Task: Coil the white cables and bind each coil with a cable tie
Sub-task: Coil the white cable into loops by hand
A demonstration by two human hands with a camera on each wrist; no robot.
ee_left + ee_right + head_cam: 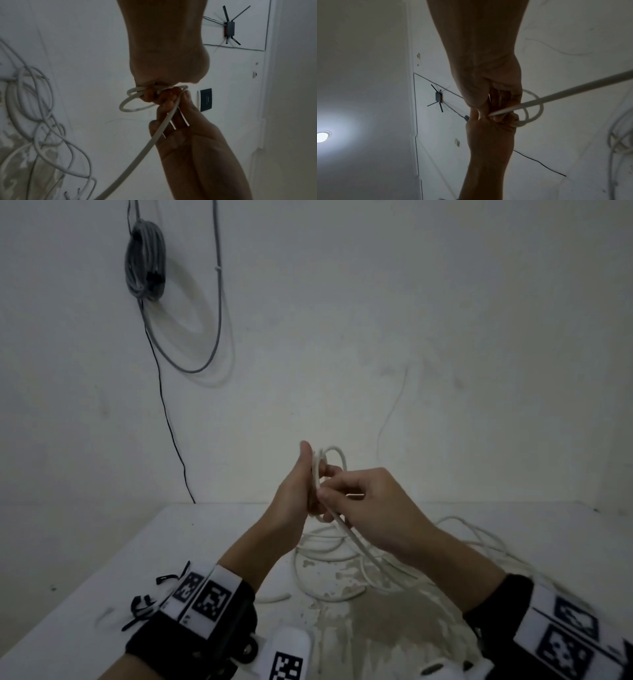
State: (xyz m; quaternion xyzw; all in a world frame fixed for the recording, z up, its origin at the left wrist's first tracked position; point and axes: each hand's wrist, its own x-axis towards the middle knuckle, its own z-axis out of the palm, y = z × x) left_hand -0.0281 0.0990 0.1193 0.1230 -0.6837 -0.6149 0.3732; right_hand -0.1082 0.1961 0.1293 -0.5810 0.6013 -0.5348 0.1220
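Small coil of thin white cable (329, 460) held above the white counter (137, 546), left hand (294, 491) fingers curled round it; right hand (370, 501) pinches the feeding strand. Coiling underway; next, another loop, slack still piled below.

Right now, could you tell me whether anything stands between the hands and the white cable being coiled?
Nothing visible does: the left hand already grips the small coil, and the right hand pinches the white cable.
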